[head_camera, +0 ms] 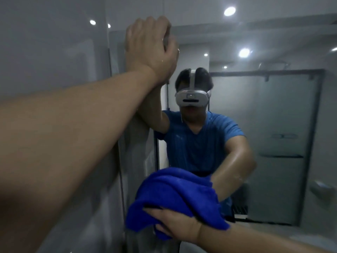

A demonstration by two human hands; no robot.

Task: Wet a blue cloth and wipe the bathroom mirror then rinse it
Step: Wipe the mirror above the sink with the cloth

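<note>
While the left hand is laid flat, fingers together, against the upper left edge of the mirror, the blue cloth is bunched and clutched in the right hand, whose fingers are closed around it. The cloth is pressed to the glass near the mirror's lower left corner, and a blue shirt is seen reflected above it.

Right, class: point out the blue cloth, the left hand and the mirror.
blue cloth [175, 194], head view, bunched middle fold.
left hand [149, 50], head view, back of the hand.
mirror [273, 110], head view, bare glass.
</note>
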